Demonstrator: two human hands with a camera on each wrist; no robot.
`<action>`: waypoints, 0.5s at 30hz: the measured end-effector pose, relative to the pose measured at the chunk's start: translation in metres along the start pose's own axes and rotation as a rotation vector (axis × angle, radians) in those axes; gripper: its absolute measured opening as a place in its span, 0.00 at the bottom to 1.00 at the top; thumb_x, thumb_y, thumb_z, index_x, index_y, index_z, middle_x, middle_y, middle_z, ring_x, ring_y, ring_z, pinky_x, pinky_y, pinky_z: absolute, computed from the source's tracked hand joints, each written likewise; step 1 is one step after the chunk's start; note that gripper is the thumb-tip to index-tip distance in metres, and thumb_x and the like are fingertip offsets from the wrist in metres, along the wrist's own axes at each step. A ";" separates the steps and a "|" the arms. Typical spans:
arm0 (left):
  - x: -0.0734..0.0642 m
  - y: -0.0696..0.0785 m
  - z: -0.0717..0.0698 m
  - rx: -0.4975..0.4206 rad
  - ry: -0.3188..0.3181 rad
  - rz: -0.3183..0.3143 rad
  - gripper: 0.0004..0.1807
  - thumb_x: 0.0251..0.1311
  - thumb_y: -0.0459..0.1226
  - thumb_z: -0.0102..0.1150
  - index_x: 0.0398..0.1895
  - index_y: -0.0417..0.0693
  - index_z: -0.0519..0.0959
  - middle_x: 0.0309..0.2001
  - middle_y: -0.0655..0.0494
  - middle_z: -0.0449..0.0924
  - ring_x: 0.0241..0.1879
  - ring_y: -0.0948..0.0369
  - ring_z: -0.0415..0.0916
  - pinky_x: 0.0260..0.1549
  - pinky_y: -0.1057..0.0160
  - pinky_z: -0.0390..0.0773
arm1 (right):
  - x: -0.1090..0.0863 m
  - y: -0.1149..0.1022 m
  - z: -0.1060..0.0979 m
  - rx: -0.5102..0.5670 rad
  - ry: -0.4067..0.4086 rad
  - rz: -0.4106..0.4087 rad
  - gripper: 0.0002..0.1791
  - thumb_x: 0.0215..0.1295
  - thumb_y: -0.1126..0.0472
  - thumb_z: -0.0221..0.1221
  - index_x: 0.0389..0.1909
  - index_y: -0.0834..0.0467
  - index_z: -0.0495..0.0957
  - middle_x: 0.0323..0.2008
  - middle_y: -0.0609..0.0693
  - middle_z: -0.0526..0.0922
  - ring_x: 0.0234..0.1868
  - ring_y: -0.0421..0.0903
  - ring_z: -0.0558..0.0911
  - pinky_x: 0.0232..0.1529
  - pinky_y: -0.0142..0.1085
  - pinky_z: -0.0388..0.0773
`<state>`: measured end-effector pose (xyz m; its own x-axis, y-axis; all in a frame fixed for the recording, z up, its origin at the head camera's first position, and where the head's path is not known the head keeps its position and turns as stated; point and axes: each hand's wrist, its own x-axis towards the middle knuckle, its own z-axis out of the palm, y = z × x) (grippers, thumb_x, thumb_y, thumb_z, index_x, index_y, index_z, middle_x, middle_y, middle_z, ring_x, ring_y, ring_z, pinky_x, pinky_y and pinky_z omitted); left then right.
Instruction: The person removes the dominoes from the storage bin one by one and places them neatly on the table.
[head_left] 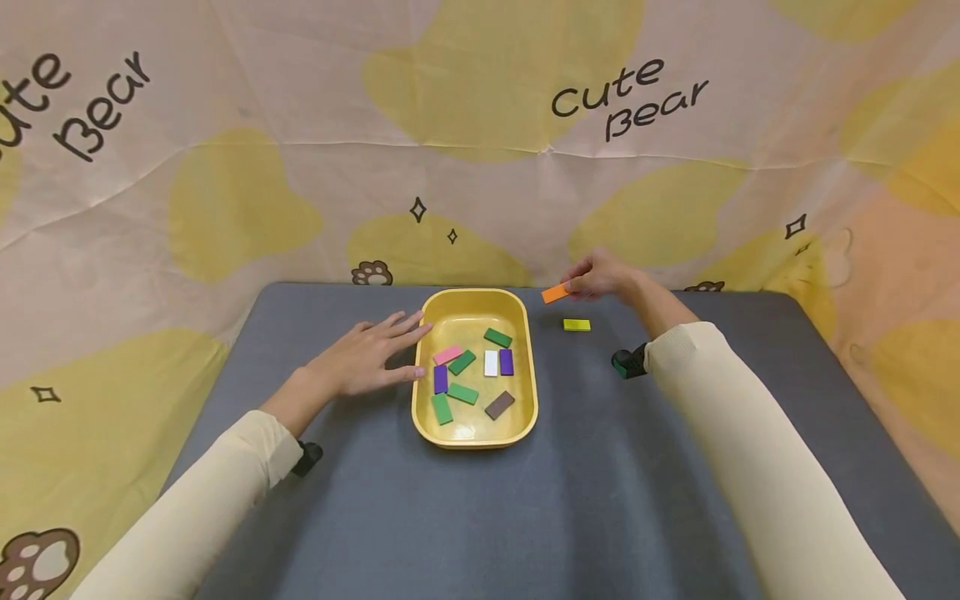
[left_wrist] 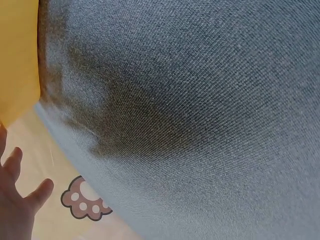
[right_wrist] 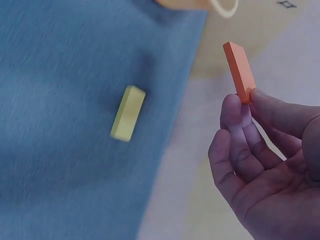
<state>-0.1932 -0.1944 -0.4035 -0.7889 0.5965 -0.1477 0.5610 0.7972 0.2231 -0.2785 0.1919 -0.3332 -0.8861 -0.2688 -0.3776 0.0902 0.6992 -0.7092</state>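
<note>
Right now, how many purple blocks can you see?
2, both in the tray: a purple block near its left side, and another purple block beside the white block.

Tray rim [head_left: 532, 367] near orange block [head_left: 554, 293] — open air above

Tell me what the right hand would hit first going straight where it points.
Likely the tray, at its right rim; the orange block in the right hand leads that way. Height is unclear, so it may pass above.

head: high, forward, down | left wrist: close, tabletop [left_wrist: 235, 110] | right wrist: close, orange block [right_wrist: 241, 72] shared with head
</note>
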 end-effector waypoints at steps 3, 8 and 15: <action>0.000 0.000 0.000 -0.003 0.002 0.001 0.44 0.65 0.68 0.44 0.80 0.62 0.52 0.80 0.58 0.45 0.78 0.48 0.43 0.67 0.36 0.54 | -0.004 0.010 -0.006 -0.009 0.003 0.004 0.17 0.70 0.67 0.59 0.54 0.74 0.78 0.32 0.52 0.87 0.33 0.43 0.85 0.38 0.36 0.79; 0.000 0.001 0.000 -0.007 -0.002 -0.003 0.44 0.65 0.68 0.44 0.80 0.62 0.52 0.80 0.58 0.45 0.78 0.48 0.43 0.67 0.35 0.53 | -0.012 0.027 -0.016 -0.017 0.015 0.033 0.18 0.70 0.67 0.59 0.55 0.76 0.77 0.30 0.49 0.87 0.30 0.40 0.83 0.34 0.33 0.78; 0.000 0.001 0.001 -0.015 0.001 -0.007 0.44 0.66 0.66 0.46 0.80 0.61 0.52 0.79 0.58 0.45 0.78 0.48 0.43 0.67 0.36 0.54 | -0.015 0.059 -0.023 -0.038 0.032 0.021 0.16 0.69 0.67 0.60 0.52 0.75 0.79 0.38 0.62 0.87 0.34 0.45 0.85 0.37 0.37 0.80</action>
<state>-0.1928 -0.1934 -0.4040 -0.7930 0.5909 -0.1485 0.5517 0.7998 0.2364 -0.2707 0.2523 -0.3555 -0.8983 -0.2329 -0.3725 0.0919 0.7295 -0.6777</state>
